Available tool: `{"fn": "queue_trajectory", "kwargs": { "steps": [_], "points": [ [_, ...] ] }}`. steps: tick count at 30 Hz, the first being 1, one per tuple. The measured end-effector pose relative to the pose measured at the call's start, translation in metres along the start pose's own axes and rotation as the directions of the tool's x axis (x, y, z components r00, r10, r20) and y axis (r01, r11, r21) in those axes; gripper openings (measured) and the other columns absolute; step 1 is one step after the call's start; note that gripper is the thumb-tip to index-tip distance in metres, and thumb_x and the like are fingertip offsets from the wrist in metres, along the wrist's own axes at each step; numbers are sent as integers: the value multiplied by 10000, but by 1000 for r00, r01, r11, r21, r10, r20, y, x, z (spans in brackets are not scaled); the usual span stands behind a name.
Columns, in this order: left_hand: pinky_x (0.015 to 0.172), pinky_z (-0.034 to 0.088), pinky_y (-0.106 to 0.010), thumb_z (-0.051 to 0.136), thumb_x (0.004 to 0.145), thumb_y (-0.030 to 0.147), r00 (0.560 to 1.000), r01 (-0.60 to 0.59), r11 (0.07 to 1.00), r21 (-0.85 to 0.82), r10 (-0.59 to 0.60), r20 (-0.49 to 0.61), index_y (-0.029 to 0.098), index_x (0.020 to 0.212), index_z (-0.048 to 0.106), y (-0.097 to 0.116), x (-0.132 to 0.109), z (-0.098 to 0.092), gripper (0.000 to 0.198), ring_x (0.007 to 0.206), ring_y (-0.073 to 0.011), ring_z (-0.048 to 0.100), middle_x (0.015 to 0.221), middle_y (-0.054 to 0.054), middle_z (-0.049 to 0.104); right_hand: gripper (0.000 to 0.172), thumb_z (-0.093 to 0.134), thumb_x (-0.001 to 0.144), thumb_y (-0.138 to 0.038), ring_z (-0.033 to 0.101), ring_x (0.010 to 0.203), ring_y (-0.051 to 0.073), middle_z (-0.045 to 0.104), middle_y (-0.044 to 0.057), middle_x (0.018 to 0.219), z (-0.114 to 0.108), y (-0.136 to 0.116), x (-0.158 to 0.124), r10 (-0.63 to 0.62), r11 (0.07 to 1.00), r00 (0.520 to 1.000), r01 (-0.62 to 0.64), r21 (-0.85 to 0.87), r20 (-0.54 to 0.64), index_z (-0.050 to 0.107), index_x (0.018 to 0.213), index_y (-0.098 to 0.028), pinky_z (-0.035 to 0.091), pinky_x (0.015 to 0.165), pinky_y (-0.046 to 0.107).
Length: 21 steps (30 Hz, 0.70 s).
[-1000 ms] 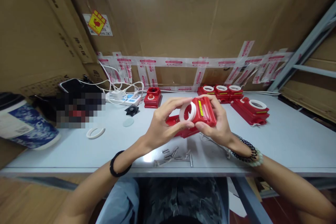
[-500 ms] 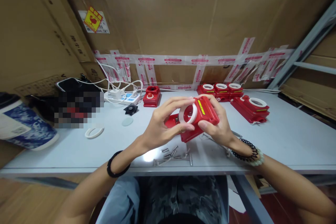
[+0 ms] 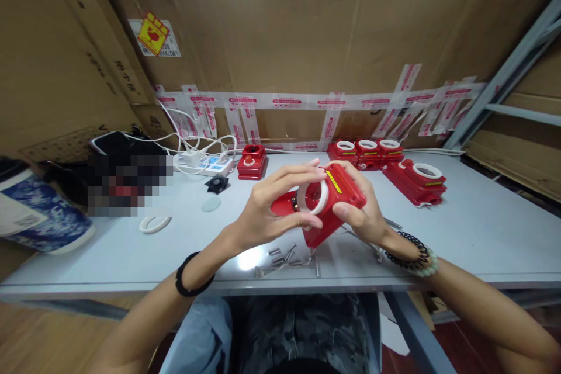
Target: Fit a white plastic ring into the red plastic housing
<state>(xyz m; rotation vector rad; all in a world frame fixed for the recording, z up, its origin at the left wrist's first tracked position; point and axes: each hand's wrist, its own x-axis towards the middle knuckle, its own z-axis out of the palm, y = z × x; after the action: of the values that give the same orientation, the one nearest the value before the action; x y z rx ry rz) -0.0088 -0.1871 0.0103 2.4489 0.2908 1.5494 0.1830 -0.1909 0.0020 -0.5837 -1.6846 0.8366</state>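
**Fingers on the ring**

Fingers of the left hand [image 3: 267, 210] pinch the white ring [image 3: 312, 197] on a red housing [image 3: 333, 201], which the right hand [image 3: 366, 213] clasps, tilted, above the grey table [image 3: 482, 234] (cardboard walls behind). Screws [image 3: 287, 257] lie beneath.

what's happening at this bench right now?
A person holds a red housing above the table with both hands. The left hand pinches the white ring at its opening; the right hand grips the body. Loose screws lie below, and similar red units with white rings line the back.
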Motion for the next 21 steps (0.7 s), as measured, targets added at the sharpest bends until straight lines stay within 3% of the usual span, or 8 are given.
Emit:
{"fn": "queue_trajectory", "kwargs": {
  "steps": [5,8,10,15,18,21],
  "points": [
    [1086,413,-531,796,722,376,995,-15,999,-47,20,101,297,1324,555,-4,1,-6,653,1343,-313,458,1317,-94,618,493,671,708,-579,570,683,166,605,13,806,-2,3,0,114,988,990,-122,99,87,548,1009,-208,483,606,309],
    [1048,443,-481,783,669,543,996,73,994,-75,-69,61,304,1371,506,-4,-2,-7,792,1313,-314,465,1386,-109,540,482,676,718,-558,578,698,167,619,22,837,0,4,0,125,982,990,-134,134,71,552,1018,-202,486,628,313],
    [998,471,-438,743,679,616,988,154,986,-63,-152,33,294,1372,507,-2,-3,-6,800,1226,-286,507,1328,-111,549,476,682,712,-555,564,681,157,608,13,813,0,3,0,122,983,991,-128,130,47,548,1008,-206,482,625,307],
    [844,502,-349,756,765,415,975,220,975,-1,-220,-6,271,1224,631,6,-1,-3,497,985,-205,562,1067,-69,616,482,676,705,-577,535,645,144,583,1,782,1,-1,0,105,991,993,-109,75,58,523,986,-217,475,589,293],
    [757,486,-315,778,733,332,975,221,975,-18,-222,-34,250,1181,649,7,0,-4,473,945,-201,560,1041,-68,631,478,689,703,-558,534,664,145,574,0,782,1,-1,-1,79,995,995,-82,56,54,514,992,-220,477,581,283],
    [770,475,-315,777,728,285,974,217,976,-26,-218,-63,236,1179,646,5,1,-6,473,947,-196,559,1048,-66,637,463,699,715,-531,534,670,137,570,-4,790,1,0,-2,50,996,998,-53,70,38,506,1002,-223,481,586,273]
  ]
}}
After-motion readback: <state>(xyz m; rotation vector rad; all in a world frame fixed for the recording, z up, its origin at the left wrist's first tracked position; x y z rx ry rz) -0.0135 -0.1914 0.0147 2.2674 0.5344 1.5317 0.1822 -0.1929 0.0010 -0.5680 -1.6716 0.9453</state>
